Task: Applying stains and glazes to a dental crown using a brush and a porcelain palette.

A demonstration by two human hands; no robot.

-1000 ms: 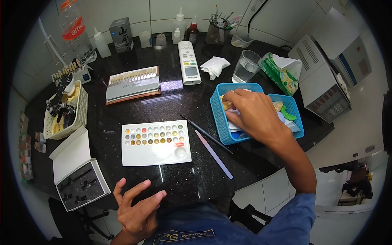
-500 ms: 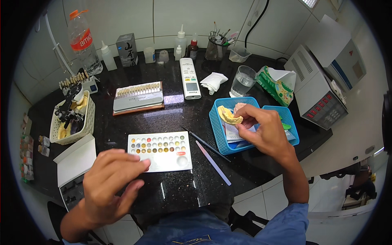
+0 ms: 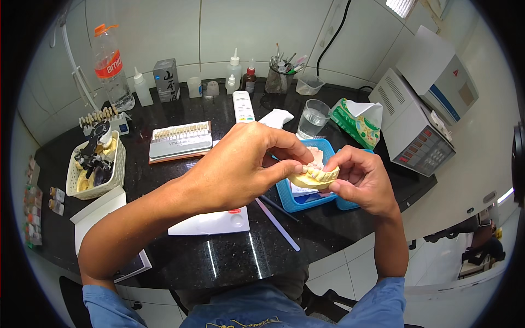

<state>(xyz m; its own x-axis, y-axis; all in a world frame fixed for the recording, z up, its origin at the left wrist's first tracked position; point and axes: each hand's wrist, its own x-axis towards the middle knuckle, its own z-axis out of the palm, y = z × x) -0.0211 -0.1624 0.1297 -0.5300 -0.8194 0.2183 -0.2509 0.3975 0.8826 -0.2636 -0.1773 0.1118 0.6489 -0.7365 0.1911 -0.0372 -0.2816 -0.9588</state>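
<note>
A yellow dental cast (image 3: 311, 181) with a row of teeth is held above the blue basket (image 3: 285, 191). My right hand (image 3: 363, 180) grips its right end between thumb and fingers. Reaching across from the left, my left hand (image 3: 249, 161) pinches thumb and forefinger together at the cast's left end; whether a small separate piece is between the fingertips, I cannot tell. Behind the held cast, a pale pinkish cast (image 3: 315, 155) shows in the basket, partly hidden by my hands. Under my left forearm lies a white paint palette (image 3: 205, 224), its colour wells mostly covered.
A purple file (image 3: 278, 225) lies beside the palette. Behind are a tooth shade guide (image 3: 180, 143), a white remote control (image 3: 243, 106), a glass of water (image 3: 314, 119) and a green tissue pack (image 3: 355, 127). A cream basket (image 3: 93, 186) stands left, a box-shaped machine (image 3: 410, 131) right.
My left hand has moved from over the palette, up and right, to the dental cast, and its fingers have closed there. The cast, in my right hand, has tilted so its teeth show.
</note>
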